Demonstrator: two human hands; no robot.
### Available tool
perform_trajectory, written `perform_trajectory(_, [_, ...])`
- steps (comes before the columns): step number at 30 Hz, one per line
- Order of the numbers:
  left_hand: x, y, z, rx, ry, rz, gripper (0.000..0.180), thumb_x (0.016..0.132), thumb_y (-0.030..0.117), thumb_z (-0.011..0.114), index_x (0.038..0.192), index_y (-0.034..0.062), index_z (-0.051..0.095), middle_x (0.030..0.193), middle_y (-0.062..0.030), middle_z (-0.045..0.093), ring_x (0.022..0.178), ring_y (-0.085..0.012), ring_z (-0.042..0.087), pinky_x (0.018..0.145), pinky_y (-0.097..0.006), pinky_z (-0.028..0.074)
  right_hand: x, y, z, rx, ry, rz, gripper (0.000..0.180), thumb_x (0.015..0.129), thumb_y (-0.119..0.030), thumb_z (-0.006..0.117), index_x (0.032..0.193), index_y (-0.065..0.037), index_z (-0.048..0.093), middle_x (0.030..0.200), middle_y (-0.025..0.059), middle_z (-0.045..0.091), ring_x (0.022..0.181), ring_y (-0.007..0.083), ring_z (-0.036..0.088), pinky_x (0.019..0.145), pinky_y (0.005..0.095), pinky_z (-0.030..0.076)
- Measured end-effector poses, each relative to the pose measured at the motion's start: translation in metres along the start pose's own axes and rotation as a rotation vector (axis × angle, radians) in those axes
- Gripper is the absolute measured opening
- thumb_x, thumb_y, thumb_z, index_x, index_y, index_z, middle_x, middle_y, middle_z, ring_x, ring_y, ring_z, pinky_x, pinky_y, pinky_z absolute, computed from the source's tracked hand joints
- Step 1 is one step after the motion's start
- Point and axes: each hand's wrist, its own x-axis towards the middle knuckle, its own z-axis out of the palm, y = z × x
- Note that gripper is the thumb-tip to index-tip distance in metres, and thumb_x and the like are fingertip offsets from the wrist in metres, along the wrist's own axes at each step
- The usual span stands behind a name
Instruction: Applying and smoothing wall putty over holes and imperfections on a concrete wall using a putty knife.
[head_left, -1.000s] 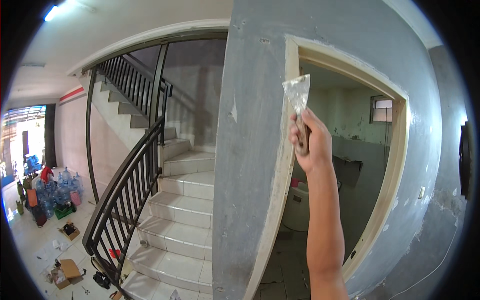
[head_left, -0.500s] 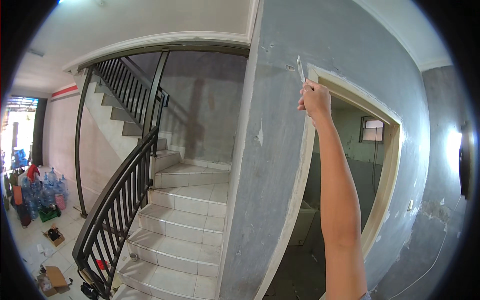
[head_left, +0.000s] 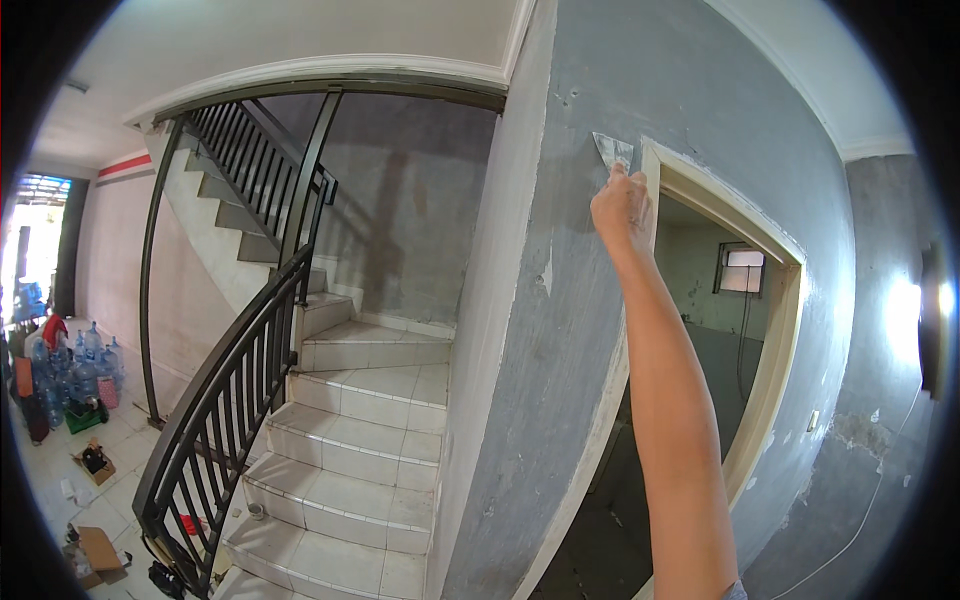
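Observation:
My right arm reaches up from the lower edge, and its hand (head_left: 622,208) is closed round a putty knife (head_left: 612,148). The fingers hide the handle. Broad and triangular, the blade points upward with its face showing against the grey wall (head_left: 545,400), just left of the upper corner of the cream door frame (head_left: 790,275). Whether the whole blade edge touches the wall I cannot tell. Small chips and pale patches mark the wall around it. My left hand is out of the picture.
Left of the wall, white tiled stairs (head_left: 375,385) climb behind a dark metal railing (head_left: 215,400). Large blue water bottles (head_left: 85,365) and opened cardboard boxes (head_left: 100,550) stand on the floor far left. A dim room with a small window (head_left: 740,270) lies beyond the doorway.
The putty knife has turned from edge-on to showing its broad face, lying over the wall where a small socket-like hole was visible. The whole view has shifted slightly.

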Motion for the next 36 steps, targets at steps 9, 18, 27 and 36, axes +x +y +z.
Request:
perform_trajectory(9, [0.012,-0.034,-0.012,-0.024,0.047,-0.096,0.032,0.090,0.031,0.053,0.080,0.0007,0.055,0.057,-0.0070,0.055,0.050,-0.0176,0.055,0.044,-0.031,0.043,-0.037,-0.009,-0.018,-0.035,-0.157,0.021,0.033,0.088,-0.011,0.042,0.116,0.001,0.056,0.111,0.0246,0.057,0.101,0.0382,0.061,0.085,0.0450,0.050])
perform_trajectory(18, [-0.001,0.031,-0.011,-0.071,0.047,-0.070,0.032,0.090,0.029,0.055,0.073,0.0018,0.054,0.058,-0.0060,0.055,0.048,-0.0161,0.054,0.042,-0.030,0.042,0.028,0.012,-0.067,-0.141,-0.140,-0.036,0.033,0.090,-0.014,0.043,0.118,-0.014,0.061,0.117,0.0146,0.060,0.106,0.0347,0.059,0.089,0.0444,0.048])
perform_trajectory(27, [-0.013,0.013,-0.004,-0.127,-0.009,-0.090,0.030,0.094,0.025,0.051,0.074,0.0024,0.053,0.055,-0.0054,0.051,0.044,-0.0158,0.050,0.038,-0.029,0.040,0.064,0.027,-0.061,-0.293,-0.213,-0.281,0.033,0.095,-0.018,0.043,0.123,-0.025,0.060,0.116,0.0126,0.059,0.110,0.0342,0.056,0.091,0.0455,0.046])
perform_trajectory(36, [-0.001,-0.005,0.005,-0.129,0.056,-0.096,0.020,0.093,0.018,0.051,0.079,0.0038,0.052,0.054,-0.0046,0.049,0.043,-0.0153,0.049,0.038,-0.028,0.040,0.012,0.052,-0.080,-0.262,-0.339,-0.156,0.028,0.094,-0.021,0.046,0.113,-0.013,0.065,0.113,0.0135,0.063,0.107,0.0336,0.058,0.090,0.0438,0.047])
